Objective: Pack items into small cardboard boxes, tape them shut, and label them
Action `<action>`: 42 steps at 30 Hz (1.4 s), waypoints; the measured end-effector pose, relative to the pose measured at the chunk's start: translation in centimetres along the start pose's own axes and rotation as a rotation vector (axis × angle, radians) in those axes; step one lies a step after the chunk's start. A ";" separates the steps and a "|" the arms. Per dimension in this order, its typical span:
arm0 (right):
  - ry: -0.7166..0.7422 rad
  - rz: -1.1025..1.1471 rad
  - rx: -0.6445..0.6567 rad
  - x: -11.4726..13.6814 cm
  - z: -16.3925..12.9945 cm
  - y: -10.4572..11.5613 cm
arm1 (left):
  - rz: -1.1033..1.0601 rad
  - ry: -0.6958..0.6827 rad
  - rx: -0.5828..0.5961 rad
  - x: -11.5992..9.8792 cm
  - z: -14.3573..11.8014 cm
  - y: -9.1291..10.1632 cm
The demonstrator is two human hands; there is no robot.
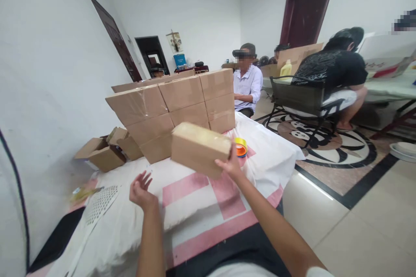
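Observation:
A closed brown cardboard box [198, 147] is held tilted above the table by my right hand [230, 162], which grips its right end with the thumb on the near side. My left hand [142, 189] is raised to the left of the box, apart from it, with fingers loosely curled and spread and nothing in them. Just beyond my right hand lie rolls of tape [241, 147], yellow, orange and blue. Behind the held box stands a stacked wall of similar cardboard boxes [186, 108].
Open cardboard boxes [105, 153] sit at the left by the wall. A white and pink cloth [191, 220] covers the table. Across it sits a person in a light shirt [248, 84]. Another person in black [331, 67] sits on a chair [299, 95] at the right.

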State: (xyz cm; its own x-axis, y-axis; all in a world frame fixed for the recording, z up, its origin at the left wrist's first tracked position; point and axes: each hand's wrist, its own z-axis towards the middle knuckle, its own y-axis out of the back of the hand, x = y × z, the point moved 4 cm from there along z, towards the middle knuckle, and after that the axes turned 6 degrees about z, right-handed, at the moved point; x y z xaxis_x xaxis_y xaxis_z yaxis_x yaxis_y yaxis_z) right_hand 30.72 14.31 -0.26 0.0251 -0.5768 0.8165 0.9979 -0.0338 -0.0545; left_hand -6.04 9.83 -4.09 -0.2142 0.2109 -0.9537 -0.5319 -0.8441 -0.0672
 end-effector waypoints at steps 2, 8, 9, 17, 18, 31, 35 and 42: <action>0.079 -0.073 -0.167 1.7 1.3 6.5 | -0.049 0.011 0.103 1.2 -1.1 -0.7; 0.132 -0.797 -0.546 1.3 3.9 22.9 | -0.131 -0.003 0.191 1.4 -1.5 -1.1; 0.105 -0.850 -0.561 0.1 3.9 24.5 | -0.131 0.003 0.188 1.4 -1.4 -1.1; 0.078 -0.981 -0.527 -8.6 7.2 27.3 | -0.006 0.010 0.166 2.5 -1.5 -1.2; 0.044 -0.968 -0.496 -9.6 9.4 26.7 | 0.000 -0.007 0.158 2.7 -1.5 -1.3; -0.248 -0.692 -0.315 -21.4 16.7 24.4 | 0.145 -0.117 0.155 4.0 -0.4 -0.9; -0.311 -0.940 -0.143 -22.5 17.1 25.2 | 0.246 -0.134 0.144 1.9 7.6 -2.0; -0.371 -1.139 -0.076 -22.5 17.8 24.8 | 0.983 -0.315 -0.023 -1.9 28.6 -4.4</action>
State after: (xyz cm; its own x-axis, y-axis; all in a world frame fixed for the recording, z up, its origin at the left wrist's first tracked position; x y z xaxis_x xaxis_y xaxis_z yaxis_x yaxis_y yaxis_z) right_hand 56.00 40.97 -9.74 -0.8419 0.0856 0.5329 0.4522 -0.4271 0.7830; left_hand -26.69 27.19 6.42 -0.7524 -0.4608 -0.4706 0.0091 -0.7216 0.6922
